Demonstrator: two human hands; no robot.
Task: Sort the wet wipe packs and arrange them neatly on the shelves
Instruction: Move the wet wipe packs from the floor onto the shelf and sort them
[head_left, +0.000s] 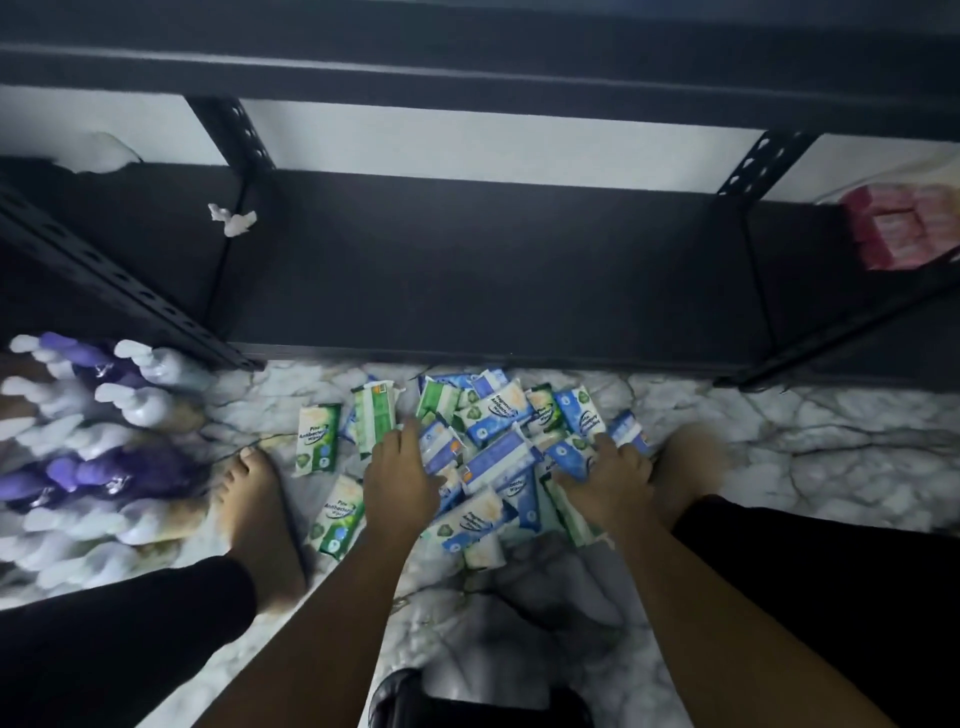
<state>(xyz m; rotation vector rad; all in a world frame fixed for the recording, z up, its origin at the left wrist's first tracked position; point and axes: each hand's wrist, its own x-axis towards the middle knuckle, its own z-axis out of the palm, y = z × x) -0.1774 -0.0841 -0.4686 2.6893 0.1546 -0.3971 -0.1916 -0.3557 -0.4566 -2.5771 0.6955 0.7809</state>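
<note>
A loose heap of wet wipe packs (498, 441), blue ones and green ones mixed, lies on the marble-patterned floor in front of the black shelf (488, 270). Two green packs (318, 439) lie apart on the left of the heap. My left hand (397, 470) rests on the heap's left side, fingers spread over a green and a blue pack. My right hand (610, 475) rests on the right side over blue packs, thumb spread inward. The fingertips dip among the packs. The shelf board holds no wipe packs.
My bare feet (260, 519) stand either side of the heap. Several white and purple spray bottles (98, 441) crowd the floor at left. A crumpled tissue (232, 218) lies on the shelf; red packets (904, 228) sit at its right end. A dark object (467, 701) stands below my arms.
</note>
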